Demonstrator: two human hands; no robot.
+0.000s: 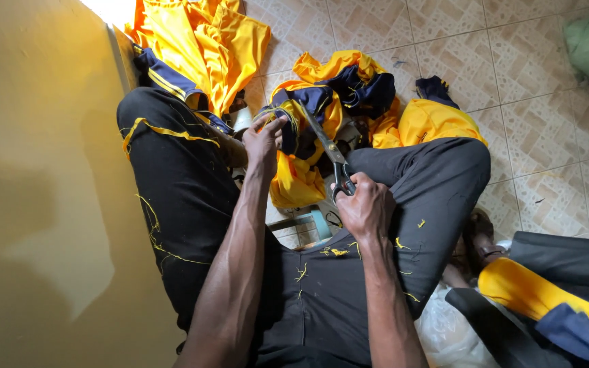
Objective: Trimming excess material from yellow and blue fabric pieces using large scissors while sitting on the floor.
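Scissors (332,153) right of garment (301,136), between knees

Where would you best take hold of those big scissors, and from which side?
By the looped handles at the near end of the scissors, coming from the person's side. The blades point away into the yellow and navy fabric, so the loops are the safe end. The right hand already has its grip there, while the left hand holds the cloth.
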